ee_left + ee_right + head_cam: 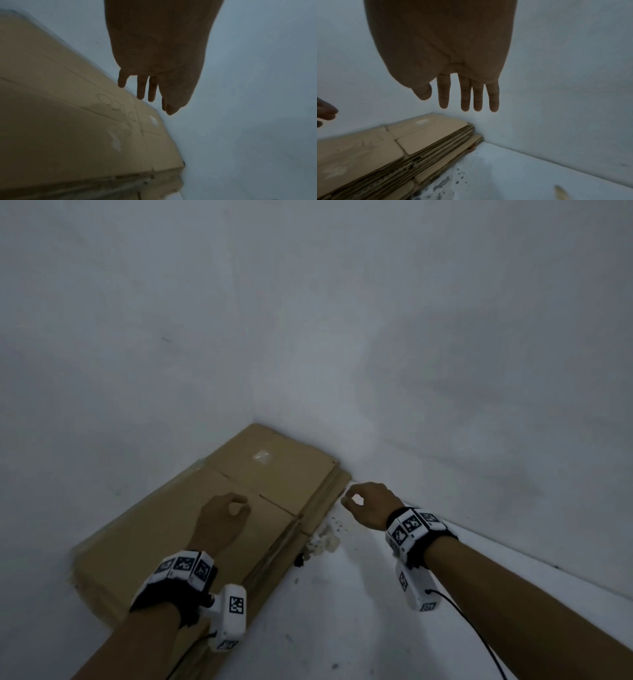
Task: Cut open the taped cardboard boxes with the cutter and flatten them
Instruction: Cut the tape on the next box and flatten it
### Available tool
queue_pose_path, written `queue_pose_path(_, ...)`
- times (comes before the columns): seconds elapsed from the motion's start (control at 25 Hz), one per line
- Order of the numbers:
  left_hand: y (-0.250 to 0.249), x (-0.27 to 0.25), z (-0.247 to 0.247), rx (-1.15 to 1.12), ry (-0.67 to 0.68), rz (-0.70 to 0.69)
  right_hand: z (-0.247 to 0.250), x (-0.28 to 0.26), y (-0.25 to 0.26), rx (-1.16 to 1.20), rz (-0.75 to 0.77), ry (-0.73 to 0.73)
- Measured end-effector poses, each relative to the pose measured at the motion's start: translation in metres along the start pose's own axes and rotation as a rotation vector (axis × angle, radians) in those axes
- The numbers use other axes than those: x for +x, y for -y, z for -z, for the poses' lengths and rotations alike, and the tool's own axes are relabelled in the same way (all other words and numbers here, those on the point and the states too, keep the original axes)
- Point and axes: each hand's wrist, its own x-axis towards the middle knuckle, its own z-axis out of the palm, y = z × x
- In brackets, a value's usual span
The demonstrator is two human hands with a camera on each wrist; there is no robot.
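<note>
1. Head view: my left hand (219,517) hangs over the stack of flattened brown cardboard boxes (191,529) that lies in the corner where the white walls (137,337) meet. Its fingers are loosely curled, thumb near the forefinger, and it holds nothing. My right hand (368,503) is off the stack's right edge, over the white floor (342,611), thumb and forefinger almost meeting, also empty. Dark specks and a stain (325,537) mark the floor just beside the stack.

2. Left wrist view: my left hand (154,54) is relaxed, its fingers (142,88) reaching out above the top sheet of cardboard (68,128); whether they touch it I cannot tell. Faint scribbled rings (118,106) show on that sheet.

3. Right wrist view: my right hand (440,47) is spread and empty, with straight fingers (465,94) apart from the stack (402,148), whose many layered edges face the floor (513,175).
</note>
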Motion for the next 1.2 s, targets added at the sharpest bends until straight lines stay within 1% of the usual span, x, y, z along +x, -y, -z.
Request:
queue_pose_path(0.08,-0.053,-0.011,-0.021,-0.042,0.089,-0.126,0.024,-0.041,-0.028,0.047,-0.072,-0.054)
queue_pose_path(0.2,-0.122,-0.035,-0.061,-0.111,0.249,-0.279,0.043,-0.11,-0.078,0.186,-0.163,-0.167)
queue_pose_path(0.32,-0.193,-0.074,-0.111,-0.093,0.412,-0.396,0.048,-0.202,-0.143,0.301,-0.345,-0.299)
queue_pose_path(0.36,-0.218,-0.09,-0.13,-0.097,0.465,-0.451,0.047,-0.24,-0.166,0.333,-0.423,-0.352)
queue_pose_path(0.4,-0.237,-0.105,-0.148,-0.107,0.51,-0.48,0.045,-0.272,-0.185,0.36,-0.504,-0.39)
queue_pose_path(0.48,-0.282,-0.149,-0.19,-0.108,0.652,-0.543,0.041,-0.351,-0.228,0.418,-0.68,-0.47)
queue_pose_path(0.56,-0.319,-0.196,-0.229,-0.101,0.792,-0.606,0.033,-0.426,-0.27,0.432,-0.841,-0.519)
queue_pose_path(0.68,-0.363,-0.273,-0.285,-0.092,0.971,-0.643,0.01,-0.526,-0.337,0.435,-1.001,-0.575)
queue_pose_path(0.76,-0.387,-0.324,-0.321,-0.083,1.036,-0.662,-0.012,-0.578,-0.384,0.501,-1.097,-0.57)
queue_pose_path(0.8,-0.395,-0.347,-0.338,-0.082,1.06,-0.677,-0.026,-0.598,-0.41,0.555,-1.15,-0.553)
queue_pose_path(0.84,-0.406,-0.373,-0.357,-0.086,1.088,-0.683,-0.03,-0.617,-0.425,0.584,-1.187,-0.538)
queue_pose_path(0.88,-0.417,-0.397,-0.375,-0.091,1.116,-0.679,-0.028,-0.63,-0.434,0.604,-1.207,-0.531)
queue_pose_path(1.0,-0.445,-0.454,-0.427,-0.076,1.191,-0.723,-0.036,-0.66,-0.479,0.683,-1.21,-0.481)
queue_pose_path(1.08,-0.467,-0.492,-0.475,-0.038,1.229,-0.685,-0.047,-0.68,-0.52,0.738,-1.22,-0.407)
queue_pose_path(1.2,-0.481,-0.531,-0.537,0.01,1.287,-0.52,-0.075,-0.694,-0.568,0.797,-1.231,-0.337)
